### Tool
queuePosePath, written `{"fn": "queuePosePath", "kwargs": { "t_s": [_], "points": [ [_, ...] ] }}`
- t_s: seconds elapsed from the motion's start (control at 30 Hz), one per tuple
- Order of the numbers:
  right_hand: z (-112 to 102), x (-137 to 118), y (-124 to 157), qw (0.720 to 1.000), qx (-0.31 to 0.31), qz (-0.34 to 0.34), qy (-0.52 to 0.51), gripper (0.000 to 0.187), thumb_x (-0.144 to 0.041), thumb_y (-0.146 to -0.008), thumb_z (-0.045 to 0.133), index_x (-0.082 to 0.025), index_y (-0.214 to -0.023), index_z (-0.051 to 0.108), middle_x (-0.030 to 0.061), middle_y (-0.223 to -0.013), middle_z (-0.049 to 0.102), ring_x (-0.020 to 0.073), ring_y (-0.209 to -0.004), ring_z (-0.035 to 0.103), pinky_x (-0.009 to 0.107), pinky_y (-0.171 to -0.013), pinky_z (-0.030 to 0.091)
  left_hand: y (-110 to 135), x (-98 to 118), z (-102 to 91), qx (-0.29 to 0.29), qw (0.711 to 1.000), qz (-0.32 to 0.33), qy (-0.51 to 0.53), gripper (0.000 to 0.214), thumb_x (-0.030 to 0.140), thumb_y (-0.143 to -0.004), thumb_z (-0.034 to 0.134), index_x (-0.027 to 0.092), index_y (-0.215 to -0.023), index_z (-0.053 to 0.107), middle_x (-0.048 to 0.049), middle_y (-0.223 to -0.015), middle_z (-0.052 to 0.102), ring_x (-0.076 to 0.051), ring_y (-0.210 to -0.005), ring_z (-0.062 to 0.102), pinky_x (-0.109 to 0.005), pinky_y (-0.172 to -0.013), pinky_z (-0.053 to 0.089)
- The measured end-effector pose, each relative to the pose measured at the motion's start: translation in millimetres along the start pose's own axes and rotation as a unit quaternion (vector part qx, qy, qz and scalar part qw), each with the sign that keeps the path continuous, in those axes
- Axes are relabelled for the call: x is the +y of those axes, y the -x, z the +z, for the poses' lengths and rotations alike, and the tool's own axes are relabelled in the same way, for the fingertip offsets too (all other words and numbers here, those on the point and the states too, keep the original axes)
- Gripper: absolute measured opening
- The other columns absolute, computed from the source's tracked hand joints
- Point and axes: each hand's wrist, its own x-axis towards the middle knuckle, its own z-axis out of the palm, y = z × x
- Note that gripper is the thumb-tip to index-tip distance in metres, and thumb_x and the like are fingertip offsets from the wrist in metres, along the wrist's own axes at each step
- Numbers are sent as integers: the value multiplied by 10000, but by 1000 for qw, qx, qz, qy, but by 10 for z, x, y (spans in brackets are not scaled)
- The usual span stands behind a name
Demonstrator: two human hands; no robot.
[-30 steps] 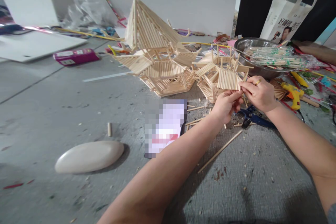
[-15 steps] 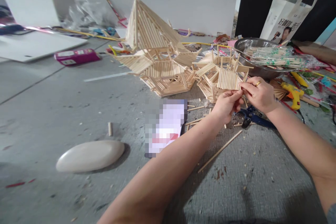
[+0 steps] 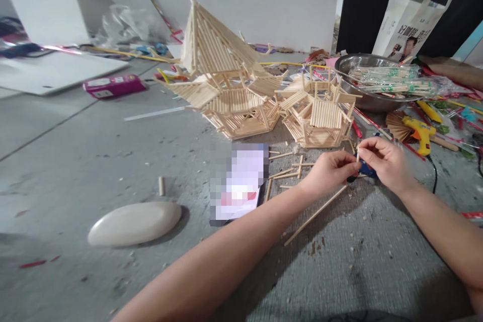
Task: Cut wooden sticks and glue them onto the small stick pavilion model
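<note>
A short wooden stick [image 3: 358,156] stands nearly upright between my hands. My right hand [image 3: 385,162] pinches its upper part between thumb and index finger. At its lower end, the fingers of my left hand [image 3: 332,170] are pressed together on it. Behind my hands is the smaller stick-built model [image 3: 319,116], a many-sided base with slatted roof panels; neither hand touches it. To its left rises a taller stick model [image 3: 226,65] with a pointed roof. Blue-handled pliers [image 3: 369,170] lie under my hands, mostly hidden by them.
Loose sticks [image 3: 289,173] and a long stick [image 3: 316,215] lie on the floor. A phone [image 3: 241,181] and a pale oval object [image 3: 135,224] are at left. A yellow glue gun [image 3: 421,135] and a metal bowl [image 3: 372,103] of wrapped sticks are at right.
Both hands have drawn back from the smaller model's front roof panel, down and to the right. The short stick now shows between my fingers. The view has shifted slightly.
</note>
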Motion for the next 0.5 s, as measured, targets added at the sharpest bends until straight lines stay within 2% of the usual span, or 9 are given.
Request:
{"fn": "queuePosePath", "kwargs": {
  "t_s": [0.17,0.33,0.43,0.5],
  "points": [
    [73,-81,103,999,-27,9,-41,112,-301,-742,588,-192,-738,560,-35,-622,571,73,-512,504,203,-468,429,127,-16,-38,53,992,68,-92,123,240,-734,572,146,-731,650,-19,-614,607,-74,-505,480,-192,-480,368],
    [128,-107,187,999,-48,-2,-25,129,-317,-770,563,-188,-766,556,-29,-627,570,79,-545,519,207,-503,436,179,-43,-92,63,966,163,-192,154,247,-765,541,149,-783,659,-27,-671,639,-89,-593,534,-201,-567,404],
    [50,-142,176,996,-74,-15,43,170,-358,-800,517,-192,-811,551,-9,-685,594,92,-579,540,222,-532,444,197,-35,-128,61,947,200,-242,169,243,-772,524,139,-722,646,-15,-624,615,-81,-556,510,-206,-544,391],
    [-83,-180,137,980,-97,-41,167,199,-378,-801,509,-199,-877,550,18,-777,616,116,-646,564,245,-569,446,196,-27,-153,69,946,193,-251,180,250,-773,516,135,-694,630,-1,-580,585,-73,-520,483,-205,-512,376]
  ]
}}
